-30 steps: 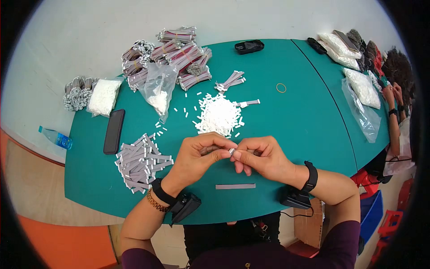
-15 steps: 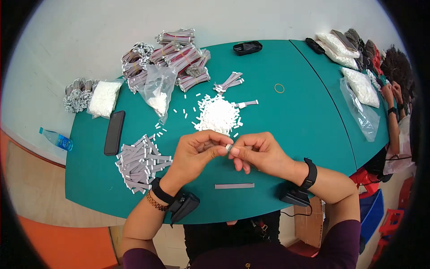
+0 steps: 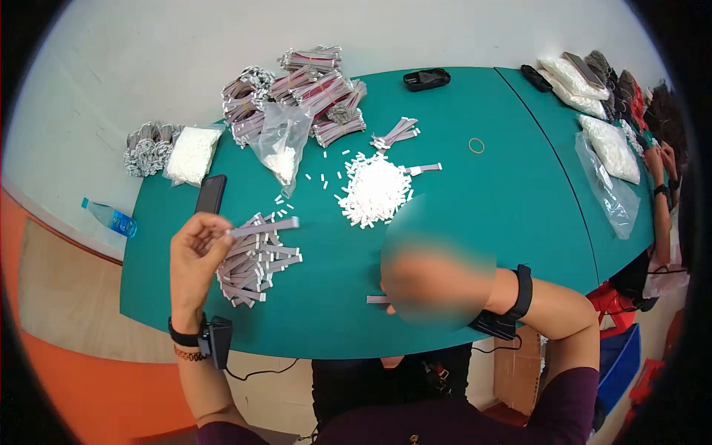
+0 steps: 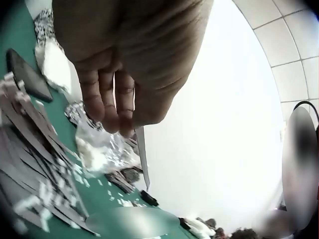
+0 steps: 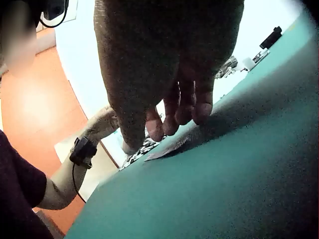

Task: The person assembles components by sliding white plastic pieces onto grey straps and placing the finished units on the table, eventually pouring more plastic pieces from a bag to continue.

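My left hand (image 3: 191, 256) is raised over the left of the table and pinches a thin grey flat strip (image 3: 267, 227) with a white end between thumb and fingers. The strip points away from the hand in the left wrist view. Below it lies a loose pile of similar grey strips (image 3: 248, 278) with white ends. My right hand (image 5: 169, 64) reaches down with thumb and fingers apart, close over a single grey strip (image 3: 377, 300) on the table. It is blurred in the head view and covers most of that strip.
A heap of small white pieces (image 3: 374, 190) lies mid-table. Behind are banded strip bundles (image 3: 319, 93), a clear bag (image 3: 280, 141), a full white bag (image 3: 193, 154) and a phone (image 3: 211, 194). A rubber band (image 3: 476, 146) lies right; another person's hands (image 3: 658, 163) are far right.
The hands were together in front of the white heap, pinching a small white-ended piece. They have separated: the left moved left with a strip, the right lowered to the lone strip.
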Demonstrator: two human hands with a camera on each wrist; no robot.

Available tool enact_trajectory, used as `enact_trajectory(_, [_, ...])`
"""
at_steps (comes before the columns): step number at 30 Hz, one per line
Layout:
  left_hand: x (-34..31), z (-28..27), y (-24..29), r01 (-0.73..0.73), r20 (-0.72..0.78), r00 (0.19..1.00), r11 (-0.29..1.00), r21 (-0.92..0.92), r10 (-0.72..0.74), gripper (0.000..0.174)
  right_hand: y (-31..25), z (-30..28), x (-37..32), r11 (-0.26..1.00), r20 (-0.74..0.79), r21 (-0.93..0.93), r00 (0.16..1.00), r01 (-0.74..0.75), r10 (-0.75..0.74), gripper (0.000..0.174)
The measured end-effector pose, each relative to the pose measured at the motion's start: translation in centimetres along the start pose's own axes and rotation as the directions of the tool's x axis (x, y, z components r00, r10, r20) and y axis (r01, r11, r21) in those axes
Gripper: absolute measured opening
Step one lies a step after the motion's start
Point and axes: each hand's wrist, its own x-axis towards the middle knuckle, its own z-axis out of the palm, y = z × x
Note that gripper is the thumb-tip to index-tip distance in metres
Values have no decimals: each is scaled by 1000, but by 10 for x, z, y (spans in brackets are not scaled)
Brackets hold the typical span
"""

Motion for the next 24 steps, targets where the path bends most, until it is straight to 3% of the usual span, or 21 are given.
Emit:
enact_trajectory(2, [-6,-17,-13,62,-38,997,997,46,-60,8,-1,1,0,1000,63,-1,998,-6,6,19])
enact_trajectory(8, [-12,-61,-47,79,-84,995,944,319,-55,5,2,4,1,1000,122,-3,992,12,-11,16])
enact_trajectory(14, [-5,-74,-53,70,1,997,878,473,-81,10,1,3,2,1000,63,-9,998,4,-3,15])
enact_trajectory(20, [4,-55,-41,-57,-11,997,810,584,77,26,3,2,2,1000,90,23,996,-2,0,14])
enact_trajectory(24, [17,-14,-15,-217,66,976,883,417,209,26,2,3,2,999,65,29,998,-21,19,11])
